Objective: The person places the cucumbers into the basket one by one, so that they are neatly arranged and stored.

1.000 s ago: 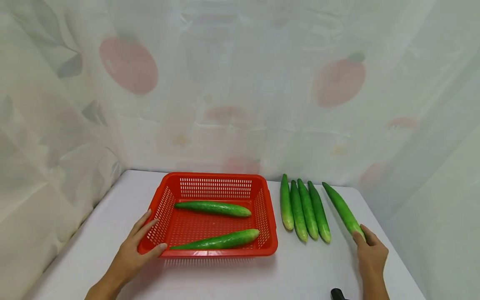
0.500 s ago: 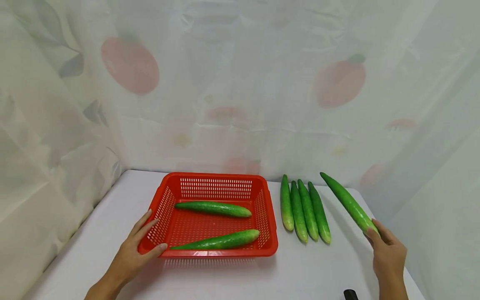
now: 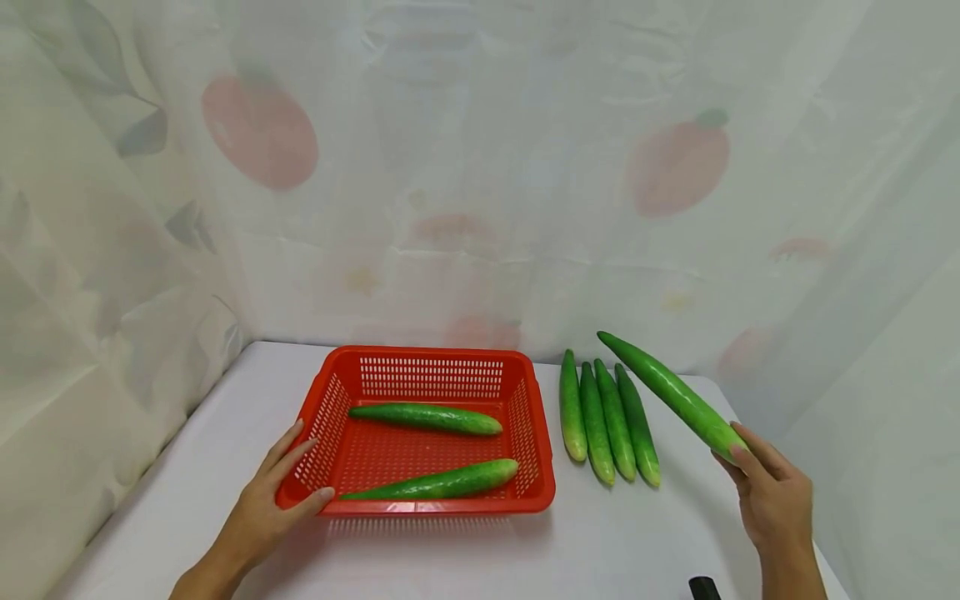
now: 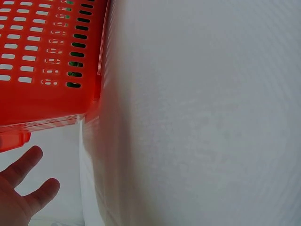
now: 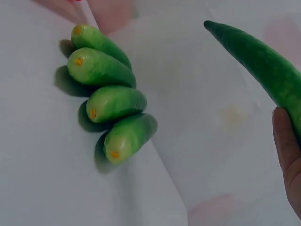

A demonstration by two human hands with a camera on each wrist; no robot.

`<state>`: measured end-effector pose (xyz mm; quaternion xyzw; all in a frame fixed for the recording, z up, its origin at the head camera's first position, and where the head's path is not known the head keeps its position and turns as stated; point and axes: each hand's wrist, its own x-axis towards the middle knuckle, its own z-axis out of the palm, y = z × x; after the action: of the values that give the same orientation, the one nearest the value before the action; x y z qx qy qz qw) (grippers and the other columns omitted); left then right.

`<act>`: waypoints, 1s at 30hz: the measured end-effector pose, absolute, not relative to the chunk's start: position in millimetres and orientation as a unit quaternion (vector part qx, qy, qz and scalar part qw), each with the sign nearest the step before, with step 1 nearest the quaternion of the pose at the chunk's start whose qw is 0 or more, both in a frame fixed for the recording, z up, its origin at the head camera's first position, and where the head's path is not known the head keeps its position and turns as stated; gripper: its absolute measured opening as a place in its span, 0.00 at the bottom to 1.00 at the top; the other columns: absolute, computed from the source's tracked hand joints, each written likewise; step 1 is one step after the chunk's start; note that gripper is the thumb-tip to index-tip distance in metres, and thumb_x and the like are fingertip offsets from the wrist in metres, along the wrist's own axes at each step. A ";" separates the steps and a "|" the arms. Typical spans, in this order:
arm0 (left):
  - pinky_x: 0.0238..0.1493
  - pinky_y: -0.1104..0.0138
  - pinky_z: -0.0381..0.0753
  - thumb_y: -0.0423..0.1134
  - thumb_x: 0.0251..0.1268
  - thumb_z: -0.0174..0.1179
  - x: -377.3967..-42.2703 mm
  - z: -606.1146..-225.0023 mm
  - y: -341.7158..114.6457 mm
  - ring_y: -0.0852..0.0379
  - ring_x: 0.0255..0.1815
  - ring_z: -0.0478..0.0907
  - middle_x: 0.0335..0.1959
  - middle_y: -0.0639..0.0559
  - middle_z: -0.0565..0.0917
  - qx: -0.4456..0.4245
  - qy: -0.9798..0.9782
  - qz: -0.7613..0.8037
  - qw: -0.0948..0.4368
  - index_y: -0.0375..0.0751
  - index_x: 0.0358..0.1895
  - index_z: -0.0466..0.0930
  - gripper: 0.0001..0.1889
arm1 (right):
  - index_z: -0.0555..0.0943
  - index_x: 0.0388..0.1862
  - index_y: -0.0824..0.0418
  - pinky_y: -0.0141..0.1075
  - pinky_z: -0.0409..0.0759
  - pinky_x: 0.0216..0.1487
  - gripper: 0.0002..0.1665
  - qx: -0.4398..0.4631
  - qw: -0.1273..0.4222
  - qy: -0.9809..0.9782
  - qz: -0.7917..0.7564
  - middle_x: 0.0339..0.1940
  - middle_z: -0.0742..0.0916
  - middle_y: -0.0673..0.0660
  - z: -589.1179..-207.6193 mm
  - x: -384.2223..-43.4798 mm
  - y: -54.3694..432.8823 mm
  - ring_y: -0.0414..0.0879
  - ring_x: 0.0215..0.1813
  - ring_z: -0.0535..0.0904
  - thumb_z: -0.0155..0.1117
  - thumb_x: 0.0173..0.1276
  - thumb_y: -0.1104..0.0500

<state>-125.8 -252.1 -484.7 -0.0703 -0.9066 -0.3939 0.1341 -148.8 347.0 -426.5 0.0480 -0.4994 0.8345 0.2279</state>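
Note:
In the head view my right hand (image 3: 776, 496) grips a long green cucumber (image 3: 675, 396) by its paler end. Its dark tip points up to the left, raised off the table. My left hand (image 3: 258, 512) rests at the near left corner of a red plastic basket (image 3: 542, 467), fingers spread and the thumb on the front rim. Two fingers (image 4: 42, 195) show below the basket in the left wrist view, apart from each other. Inside the basket lie two cucumbers, one towards the back (image 3: 427, 417) and one along the front wall (image 3: 450, 482).
Several cucumbers (image 3: 600, 425) lie side by side on the white table (image 3: 600, 550), right of the basket. A printed plastic sheet (image 3: 480, 167) hangs behind the table. A small black object (image 3: 703, 588) shows at the bottom edge, left of the right forearm.
My right hand has lifted the cucumber from the table's right side, and its dark tip has swung left towards the row of cucumbers. The left hand and basket have stayed put.

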 end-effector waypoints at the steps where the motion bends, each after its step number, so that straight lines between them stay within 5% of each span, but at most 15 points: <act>1: 0.55 0.70 0.65 0.47 0.56 0.71 -125.8 -484.7 -252.2 0.68 0.68 0.53 0.75 0.58 0.54 -0.069 -0.908 -0.390 0.135 0.42 0.68 0.69 0.36 | 0.76 0.55 0.79 0.38 0.79 0.45 0.19 0.061 0.227 -0.504 0.831 0.48 0.84 0.61 -426.1 -149.1 345.6 0.47 0.48 0.81 0.50 0.66 0.82; 3: 0.53 0.73 0.63 0.47 0.56 0.71 -125.7 -485.0 -252.4 0.69 0.68 0.53 0.75 0.59 0.54 -0.069 -0.909 -0.388 0.136 0.43 0.68 0.69 0.36 | 0.75 0.56 0.79 0.38 0.79 0.45 0.19 0.085 0.220 -0.507 0.829 0.49 0.84 0.61 -424.3 -149.6 342.9 0.48 0.49 0.81 0.48 0.67 0.82; 9: 0.52 0.40 0.66 0.45 0.55 0.71 -126.6 -486.3 -252.3 0.69 0.68 0.51 0.76 0.58 0.53 -0.078 -0.899 -0.408 0.134 0.40 0.67 0.69 0.36 | 0.75 0.55 0.80 0.40 0.78 0.46 0.20 0.136 0.192 -0.490 0.839 0.49 0.84 0.64 -414.8 -152.2 334.2 0.50 0.49 0.80 0.44 0.67 0.83; 30: 0.52 0.38 0.63 0.44 0.55 0.72 -126.3 -484.7 -251.8 0.71 0.68 0.51 0.76 0.56 0.53 -0.081 -0.894 -0.419 0.136 0.39 0.67 0.69 0.36 | 0.72 0.56 0.83 0.40 0.78 0.49 0.18 0.231 0.127 -0.568 0.780 0.53 0.81 0.64 -398.3 -164.3 299.0 0.50 0.51 0.79 0.44 0.69 0.81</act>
<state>-126.3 -251.8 -484.7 -0.0814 -0.8942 -0.4186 0.1361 -164.3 299.0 -398.3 0.2310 -0.5682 0.7795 0.1269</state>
